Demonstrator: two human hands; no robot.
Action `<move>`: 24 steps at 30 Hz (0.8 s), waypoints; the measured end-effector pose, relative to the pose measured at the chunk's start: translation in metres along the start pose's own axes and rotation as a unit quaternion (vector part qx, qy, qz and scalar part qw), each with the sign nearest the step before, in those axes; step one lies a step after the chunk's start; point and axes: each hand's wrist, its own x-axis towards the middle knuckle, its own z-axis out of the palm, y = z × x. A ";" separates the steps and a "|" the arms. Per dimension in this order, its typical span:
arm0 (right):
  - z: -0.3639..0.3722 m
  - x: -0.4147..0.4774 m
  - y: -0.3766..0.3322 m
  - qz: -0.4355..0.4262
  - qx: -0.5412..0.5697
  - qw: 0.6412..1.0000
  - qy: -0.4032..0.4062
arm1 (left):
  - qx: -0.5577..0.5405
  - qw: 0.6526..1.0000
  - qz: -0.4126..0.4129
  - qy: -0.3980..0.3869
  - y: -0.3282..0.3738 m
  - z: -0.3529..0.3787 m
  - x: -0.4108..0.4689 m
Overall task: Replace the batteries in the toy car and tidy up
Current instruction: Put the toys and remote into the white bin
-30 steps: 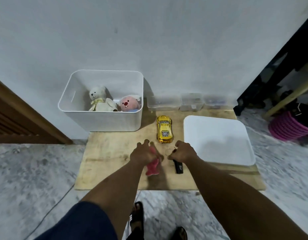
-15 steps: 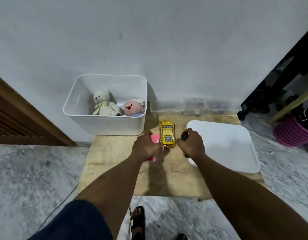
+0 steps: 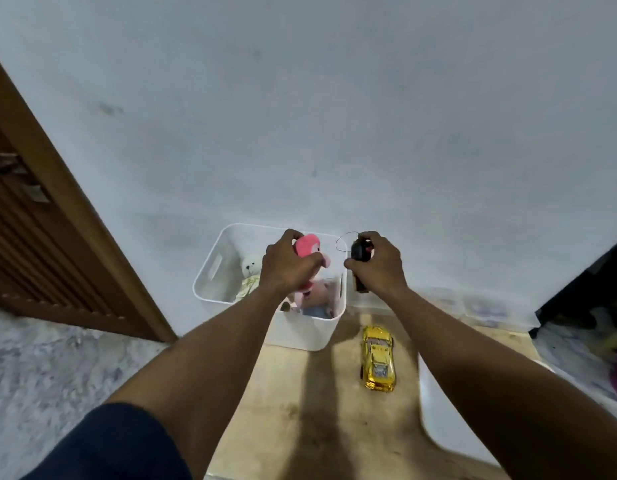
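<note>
The left hand [image 3: 286,268] has its fingers and thumb curled tight round a pink toy [image 3: 308,245], held above the open bin [image 3: 210,271], arm stretched forward, back of the hand up. The right hand [image 3: 378,268] grips a black remote [image 3: 360,252] in a closed fist, its wire loop sticking out to the left, raised level with the other hand near the bin's right edge. A bear [image 3: 251,266] and a plush [image 3: 317,294] lie in the bin. The car [image 3: 378,358] sits on the board [image 3: 317,410] between the bin and the lid [image 3: 449,431].
</note>
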 end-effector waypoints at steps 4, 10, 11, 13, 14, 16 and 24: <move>0.044 0.023 -0.018 0.020 -0.051 0.996 -0.068 | 0.035 0.998 -0.046 0.007 -0.022 -0.030 0.039; 0.096 0.045 -0.015 0.073 -0.095 0.984 -0.133 | 0.089 0.993 -0.077 -0.015 -0.063 -0.046 0.085; 0.104 0.048 -0.013 0.082 -0.106 0.981 -0.141 | 0.118 0.990 -0.073 -0.021 -0.070 -0.047 0.090; 0.116 0.051 -0.007 0.096 -0.120 0.976 -0.152 | 0.190 0.980 -0.060 -0.031 -0.083 -0.046 0.098; 0.121 0.052 -0.005 0.100 -0.124 0.975 -0.155 | 0.218 0.974 -0.056 -0.037 -0.089 -0.046 0.103; 0.127 0.052 0.000 0.099 -0.145 0.971 -0.162 | 0.250 0.965 -0.061 -0.059 -0.098 -0.046 0.109; 0.113 0.051 0.002 0.057 -0.174 0.975 -0.124 | 0.254 0.962 -0.064 -0.081 -0.097 -0.042 0.117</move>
